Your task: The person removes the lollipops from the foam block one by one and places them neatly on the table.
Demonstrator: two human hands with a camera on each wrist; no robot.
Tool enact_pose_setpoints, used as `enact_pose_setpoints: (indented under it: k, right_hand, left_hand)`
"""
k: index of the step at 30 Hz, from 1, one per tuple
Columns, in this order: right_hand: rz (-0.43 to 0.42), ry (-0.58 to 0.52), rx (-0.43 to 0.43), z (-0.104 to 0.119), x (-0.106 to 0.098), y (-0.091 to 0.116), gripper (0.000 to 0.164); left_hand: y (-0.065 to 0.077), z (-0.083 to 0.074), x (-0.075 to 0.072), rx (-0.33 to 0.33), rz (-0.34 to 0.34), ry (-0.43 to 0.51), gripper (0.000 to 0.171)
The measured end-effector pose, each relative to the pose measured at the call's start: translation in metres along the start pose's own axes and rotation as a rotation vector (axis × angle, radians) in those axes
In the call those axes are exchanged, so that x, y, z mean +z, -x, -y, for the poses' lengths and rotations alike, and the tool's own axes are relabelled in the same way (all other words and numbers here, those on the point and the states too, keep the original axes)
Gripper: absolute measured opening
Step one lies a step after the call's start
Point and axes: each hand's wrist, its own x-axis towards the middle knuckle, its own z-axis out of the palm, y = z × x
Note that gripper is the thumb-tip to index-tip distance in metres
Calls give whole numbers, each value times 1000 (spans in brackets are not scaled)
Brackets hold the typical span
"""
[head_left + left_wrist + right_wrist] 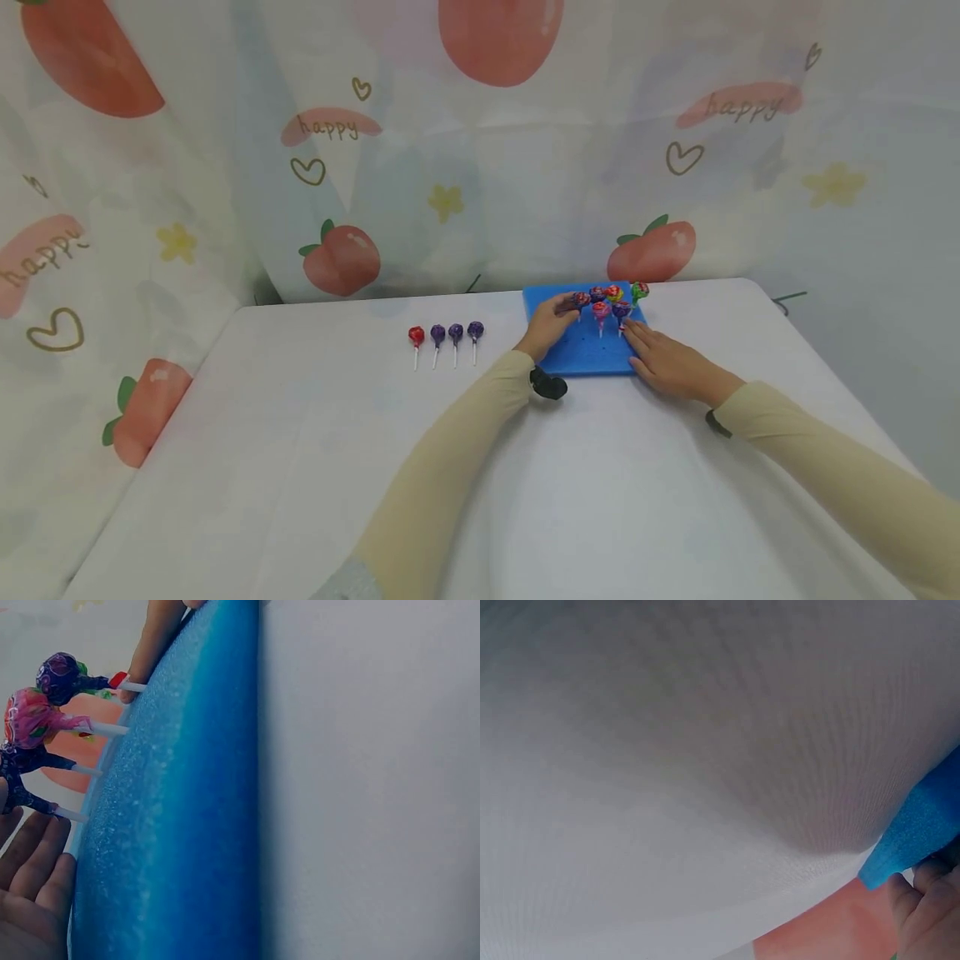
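Note:
My left hand is at the left side of a blue foam board. Its thumb and fingers pinch a dark-wrapped lollipop, whose white stick meets the foam in the left wrist view. Beside it stand a pink lollipop, a purple one, a yellow-red one, a green one and another dark one. At the board's right edge, my right hand rests with fingers extended, its fingertips against the foam near the purple lollipop's stick.
On the white table, left of the board, a red lollipop and three purple lollipops lie in a row, sticks toward me. A patterned cloth hangs behind the table.

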Motion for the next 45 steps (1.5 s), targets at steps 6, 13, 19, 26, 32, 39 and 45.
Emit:
enact_pose_setpoints:
  k: [6,13,19,26,32,39,45]
  right_hand:
    - [-2,5,-4,1,2,-2,61]
    - [-6,18,-12,1,2,-2,60]
    - [-8,21,-17,1,1,-1,60]
    - [-5,3,-3,1,3,0,61]
    - [6,0,7,2,5,0,62]
    - [-2,7,1,3,4,-1,61]
    - [-1,5,8,2,1,-1,62]
  left_hand:
    - [-5,0,-1,-19,38,-28,42]
    - [-6,-2,-3,-34,64,-67,41]
    - [-7,-1,0,-14,25,-69,38]
    - [-4,0,4,24,-10,-77,32]
    - [-1,1,6,40,-36,-90,25]
    - [-1,1,5,41,-56,-56,20]
    - [-4,2,3,58,-64,-48,19]
